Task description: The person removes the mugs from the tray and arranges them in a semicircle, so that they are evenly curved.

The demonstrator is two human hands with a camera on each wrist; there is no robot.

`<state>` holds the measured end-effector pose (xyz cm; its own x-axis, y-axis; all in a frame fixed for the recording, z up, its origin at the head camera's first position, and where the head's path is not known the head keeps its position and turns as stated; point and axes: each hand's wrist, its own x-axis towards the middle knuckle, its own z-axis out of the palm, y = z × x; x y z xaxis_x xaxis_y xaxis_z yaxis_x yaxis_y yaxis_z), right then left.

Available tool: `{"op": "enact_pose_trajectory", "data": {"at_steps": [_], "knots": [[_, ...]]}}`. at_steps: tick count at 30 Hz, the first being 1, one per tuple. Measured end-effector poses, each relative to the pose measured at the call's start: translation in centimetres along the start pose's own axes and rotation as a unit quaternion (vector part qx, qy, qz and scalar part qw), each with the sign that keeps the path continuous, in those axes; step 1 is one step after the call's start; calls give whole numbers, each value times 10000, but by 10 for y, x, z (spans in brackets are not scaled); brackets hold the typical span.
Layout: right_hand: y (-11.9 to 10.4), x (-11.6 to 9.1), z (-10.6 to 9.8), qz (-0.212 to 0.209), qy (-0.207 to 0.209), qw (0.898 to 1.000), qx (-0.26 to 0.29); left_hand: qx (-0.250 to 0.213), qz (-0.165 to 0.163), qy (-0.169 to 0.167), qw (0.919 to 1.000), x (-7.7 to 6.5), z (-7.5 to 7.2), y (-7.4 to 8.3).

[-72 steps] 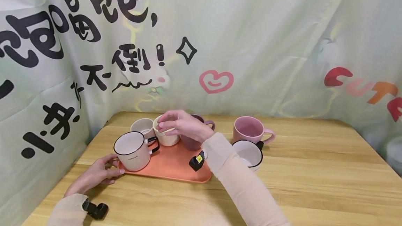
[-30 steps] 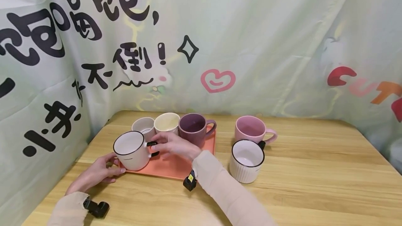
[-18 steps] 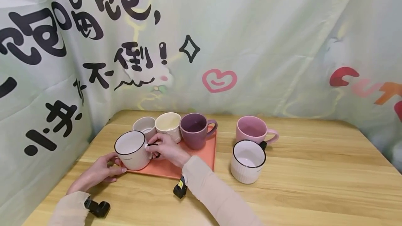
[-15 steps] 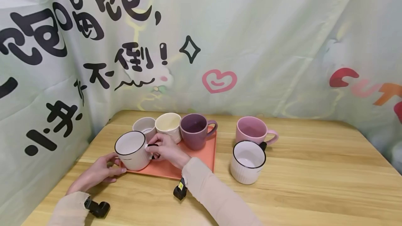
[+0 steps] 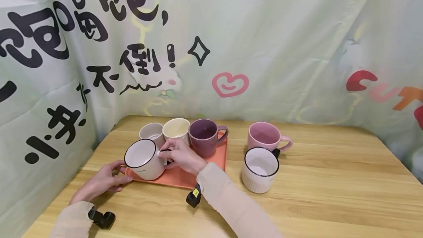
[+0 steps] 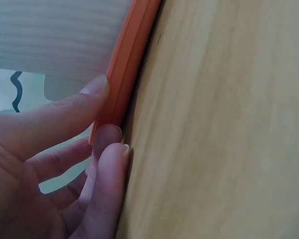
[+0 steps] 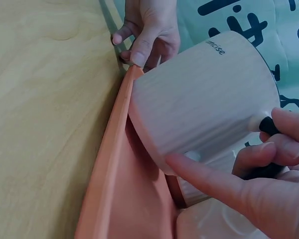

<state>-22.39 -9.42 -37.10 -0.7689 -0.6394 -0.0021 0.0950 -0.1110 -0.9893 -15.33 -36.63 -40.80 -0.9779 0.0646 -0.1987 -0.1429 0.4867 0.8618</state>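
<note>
My right hand (image 5: 185, 157) pinches the black handle of a white mug (image 5: 145, 168) with a dark rim, at the front left of an orange tray (image 5: 216, 162). The mug leans to the left. In the right wrist view, one fingertip touches the lower side of the mug (image 7: 199, 94), and its base stands at an angle to the tray floor. My left hand (image 5: 100, 181) holds the tray's front left corner; in the left wrist view, thumb and fingers pinch the tray rim (image 6: 124, 64). A grey cup (image 5: 152, 131), a cream cup (image 5: 176, 129) and a purple mug (image 5: 203, 142) stand along the tray's back.
Right of the tray, a pink mug (image 5: 262, 135) stands on the wooden table (image 5: 330, 179). In front of it is a ribbed white mug (image 5: 259, 179) with a black rim. A printed cloth (image 5: 271, 39) hangs behind and to the left.
My right hand has come from the cream cup to the white mug's handle and gripped it. The mug has since tilted and shifted slightly right. The left hand has stayed at the tray corner.
</note>
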Motion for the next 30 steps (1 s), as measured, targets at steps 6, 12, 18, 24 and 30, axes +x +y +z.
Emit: {"op": "enact_pose_trajectory", "data": {"at_steps": [6, 12, 18, 24, 30], "knots": [[-1, -1, -3, -140, 69, 9988, -465, 13, -23, 2, 10000, 0, 1, 0], [4, -3, -6, -590, 26, 9967, -560, 103, -144, 82, 9998, 0, 0, 0], [-4, -6, -8, -733, 138, 9965, -372, 109, -120, 67, 9998, 0, 0, 1], [-16, -9, -8, -644, 496, 9963, -282, 128, -105, 23, 9999, 3, 0, 0], [-28, -14, -11, -500, 440, 9974, -285, 110, -156, 22, 9998, 2, -1, 0]]}}
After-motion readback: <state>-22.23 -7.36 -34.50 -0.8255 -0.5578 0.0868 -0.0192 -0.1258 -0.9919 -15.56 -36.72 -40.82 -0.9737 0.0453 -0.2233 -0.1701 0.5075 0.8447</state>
